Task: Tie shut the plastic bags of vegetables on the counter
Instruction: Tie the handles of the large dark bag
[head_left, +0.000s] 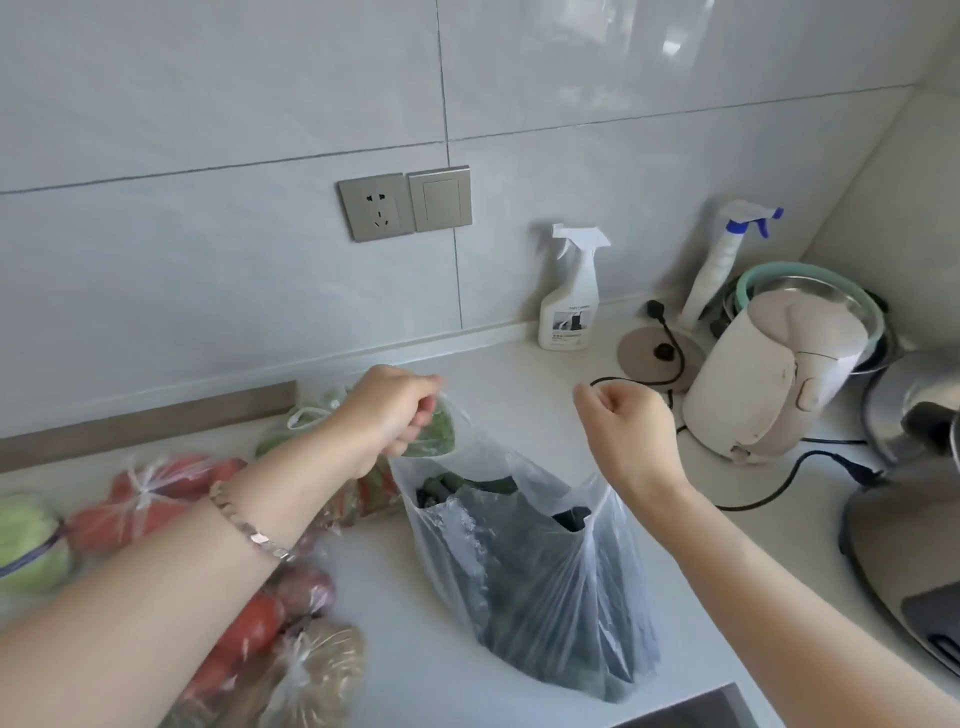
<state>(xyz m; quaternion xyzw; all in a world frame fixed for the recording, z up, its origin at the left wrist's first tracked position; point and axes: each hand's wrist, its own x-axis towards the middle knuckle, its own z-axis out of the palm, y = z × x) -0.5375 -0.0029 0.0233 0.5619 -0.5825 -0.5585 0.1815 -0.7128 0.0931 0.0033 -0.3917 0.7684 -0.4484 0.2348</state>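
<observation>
From the head view, a clear plastic bag with dark green vegetables inside stands upright on the white counter, near the front edge, between the 2 forearms and with its mouth untied. The left hand is raised over the bag's left side, fingers curled and pinching the left strap, which is drawn up taut from the mouth. The right hand is closed in a fist above the bag's right side; the right strap rises behind the wrist into it, though the wrist hides the grasp itself. A metal bracelet sits on the left wrist. To the left lie bags that are already knotted: red tomatoes, a pale green vegetable at the edge, leafy greens just behind the left hand, and brown potatoes nearest the camera. Against the tiled wall stand 2 spray bottles, well apart from the bag. A white kettle sits to the right, off its round base. A socket and a switch are set side by side in the wall.
</observation>
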